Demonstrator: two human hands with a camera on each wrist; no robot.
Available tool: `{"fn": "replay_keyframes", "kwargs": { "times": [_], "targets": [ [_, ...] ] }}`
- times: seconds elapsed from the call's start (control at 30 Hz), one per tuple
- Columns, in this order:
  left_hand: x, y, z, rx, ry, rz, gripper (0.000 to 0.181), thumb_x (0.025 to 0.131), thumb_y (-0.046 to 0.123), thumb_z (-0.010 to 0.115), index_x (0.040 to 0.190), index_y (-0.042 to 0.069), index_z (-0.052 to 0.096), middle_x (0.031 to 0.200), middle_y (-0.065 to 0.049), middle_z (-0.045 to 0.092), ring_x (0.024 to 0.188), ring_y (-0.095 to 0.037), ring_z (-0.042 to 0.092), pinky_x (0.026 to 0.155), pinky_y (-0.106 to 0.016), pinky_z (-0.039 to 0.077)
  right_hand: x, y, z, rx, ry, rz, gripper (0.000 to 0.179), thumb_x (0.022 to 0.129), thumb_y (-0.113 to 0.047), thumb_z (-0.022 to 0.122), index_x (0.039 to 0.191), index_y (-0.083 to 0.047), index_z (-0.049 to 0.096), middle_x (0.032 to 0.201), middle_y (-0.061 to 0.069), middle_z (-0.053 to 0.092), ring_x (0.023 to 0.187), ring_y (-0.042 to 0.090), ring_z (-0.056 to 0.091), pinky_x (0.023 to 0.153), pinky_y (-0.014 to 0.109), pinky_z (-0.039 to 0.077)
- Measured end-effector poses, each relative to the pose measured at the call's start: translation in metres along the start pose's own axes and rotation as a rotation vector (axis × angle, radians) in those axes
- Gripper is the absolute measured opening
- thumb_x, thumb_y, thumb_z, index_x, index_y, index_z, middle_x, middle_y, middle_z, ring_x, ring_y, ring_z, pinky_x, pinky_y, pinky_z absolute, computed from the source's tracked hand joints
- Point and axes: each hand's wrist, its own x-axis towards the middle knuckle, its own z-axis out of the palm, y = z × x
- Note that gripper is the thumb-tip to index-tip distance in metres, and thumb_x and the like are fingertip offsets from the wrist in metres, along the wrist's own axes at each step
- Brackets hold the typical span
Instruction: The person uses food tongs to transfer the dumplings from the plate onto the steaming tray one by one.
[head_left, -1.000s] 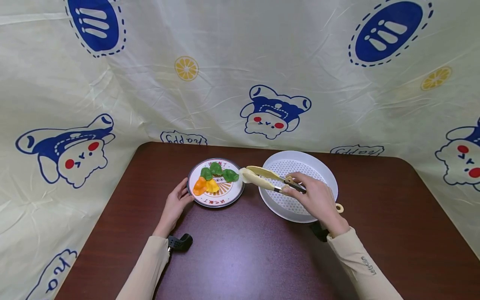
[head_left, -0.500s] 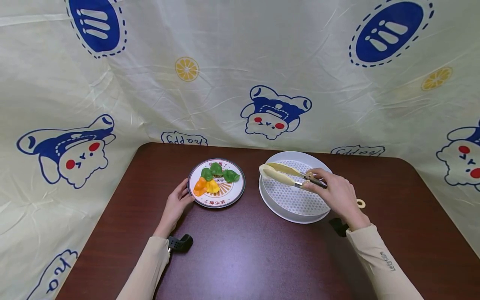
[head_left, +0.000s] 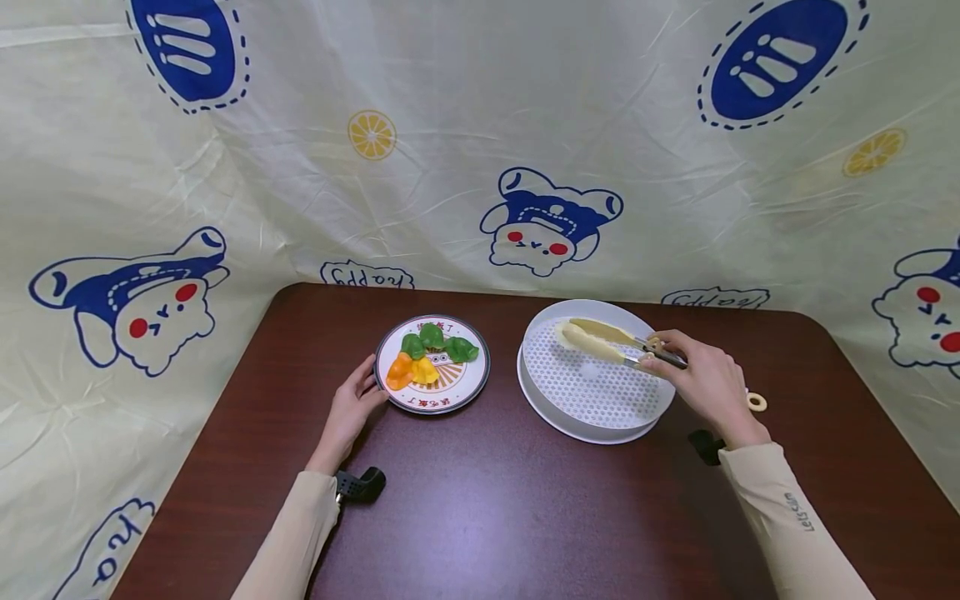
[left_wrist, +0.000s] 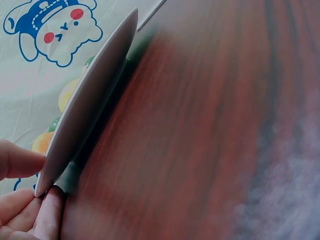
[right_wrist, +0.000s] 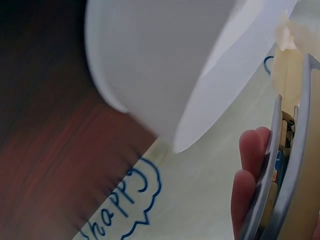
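My left hand (head_left: 351, 414) pinches the left rim of a round white plate (head_left: 463, 382), thumb above and fingers below in the left wrist view. On the plate lie several green pieces (head_left: 461, 350), an orange piece (head_left: 400, 372) and a yellow piece (head_left: 425, 372) that look like cut bell pepper. My right hand (head_left: 708, 379) grips a pair of tongs (head_left: 603, 346) with cream-coloured heads. Between the tong tips shows a pale, translucent piece (right_wrist: 287, 36), its kind unclear. The tongs are over a round, white, perforated basket (head_left: 592, 392).
A white pan or base (head_left: 558, 427) shows beneath the basket. A cream ring (head_left: 757, 402) sticks out near my right wrist. Both dishes stand on a dark wooden table (head_left: 465, 517). Behind it hangs a patterned plastic sheet (head_left: 435, 208).
My right hand has carried the tongs and the pale piece rightward, from beside the plate to over the perforated basket. My left hand stays at the plate's rim.
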Motion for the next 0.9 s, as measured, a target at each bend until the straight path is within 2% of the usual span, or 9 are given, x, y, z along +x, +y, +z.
{"fn": "replay_keyframes", "kwargs": {
  "times": [0.17, 0.33, 0.6, 0.9],
  "targets": [
    [0.001, -0.001, -0.001, 0.001, 0.008, 0.006, 0.066, 0.090, -0.004, 0.055, 0.149, -0.001, 0.026, 0.148, -0.023, 0.032, 0.132, -0.033, 0.038, 0.101, -0.030, 0.037, 0.002, 0.012, -0.001, -0.007, -0.007, 0.032, 0.052, 0.087, -0.047, 0.065, 0.122, -0.009, 0.060, 0.109, 0.020, 0.065, 0.094, 0.040, 0.057, 0.062, 0.047, 0.040],
    [0.001, -0.002, 0.000, 0.004, 0.011, 0.010, 0.066, 0.089, -0.005, 0.056, 0.149, -0.001, 0.028, 0.148, -0.023, 0.034, 0.130, -0.033, 0.039, 0.093, -0.020, 0.040, 0.005, 0.023, -0.002, -0.019, -0.018, 0.050, 0.052, 0.088, -0.047, 0.064, 0.123, -0.008, 0.058, 0.111, 0.022, 0.064, 0.096, 0.042, 0.056, 0.065, 0.051, 0.041],
    [0.002, -0.002, 0.000, 0.014, 0.011, 0.015, 0.066, 0.088, -0.006, 0.056, 0.148, -0.002, 0.028, 0.147, -0.024, 0.034, 0.131, -0.034, 0.039, 0.097, -0.025, 0.039, 0.006, 0.036, -0.001, -0.022, -0.038, 0.084, 0.055, 0.089, -0.045, 0.063, 0.126, -0.005, 0.056, 0.116, 0.025, 0.061, 0.101, 0.045, 0.053, 0.071, 0.056, 0.040],
    [0.002, -0.003, 0.000, 0.012, 0.011, 0.022, 0.066, 0.088, -0.006, 0.055, 0.148, -0.004, 0.028, 0.147, -0.024, 0.033, 0.131, -0.034, 0.039, 0.095, -0.022, 0.040, 0.010, 0.049, 0.002, -0.025, -0.038, 0.082, 0.054, 0.089, -0.044, 0.064, 0.125, -0.005, 0.056, 0.118, 0.025, 0.060, 0.099, 0.045, 0.053, 0.070, 0.055, 0.040]
  ]
}}
